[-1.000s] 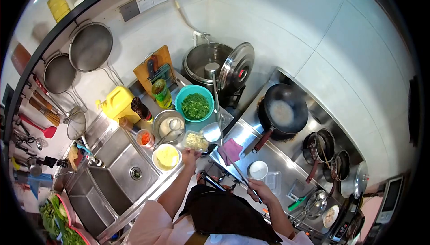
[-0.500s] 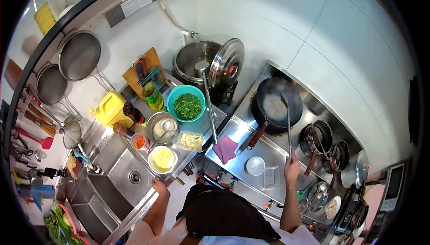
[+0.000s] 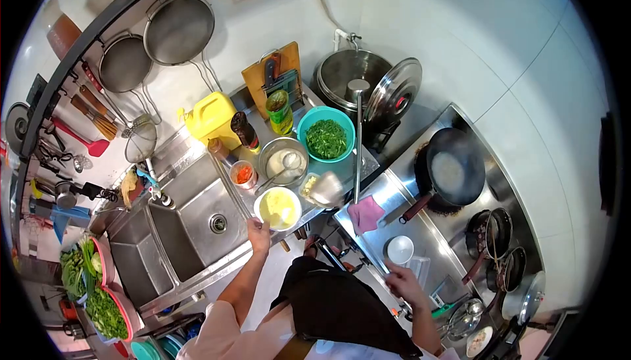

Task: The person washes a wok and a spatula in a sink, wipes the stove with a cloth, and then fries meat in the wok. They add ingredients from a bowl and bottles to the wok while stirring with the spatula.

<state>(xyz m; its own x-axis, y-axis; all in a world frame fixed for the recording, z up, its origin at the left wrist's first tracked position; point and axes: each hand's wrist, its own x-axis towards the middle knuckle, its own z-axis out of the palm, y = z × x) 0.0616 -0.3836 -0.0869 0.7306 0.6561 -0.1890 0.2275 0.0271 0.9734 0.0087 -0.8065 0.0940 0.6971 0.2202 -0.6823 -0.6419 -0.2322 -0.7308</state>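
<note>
My left hand (image 3: 258, 234) is closed at the near left rim of a white bowl (image 3: 294, 210) of yellow food at the counter edge. Gripped by its long handle in my right hand (image 3: 403, 281), a metal ladle (image 3: 327, 190) reaches left across the gap between counters. Its motion-blurred head is over a small clear container of chopped pale garlic-like bits (image 3: 307, 185), partly hiding it. Behind the bowl is a metal basin (image 3: 264, 156) of pale liquid with a spoon in it. A small tub of chopped red pieces (image 3: 243, 174) stands to the left.
A wok (image 3: 456, 167) of pale liquid sits on the stove at right, smaller pans beyond it. A teal bowl of chopped greens (image 3: 327, 140) stands near a large pot (image 3: 358, 64). A second ladle handle (image 3: 359, 156) stretches from that pot. The sink (image 3: 197, 228) lies left.
My right hand has swung the ladle out of the wok and left to the garlic container. My left hand has moved up to the white bowl's rim. The view has turned left.
</note>
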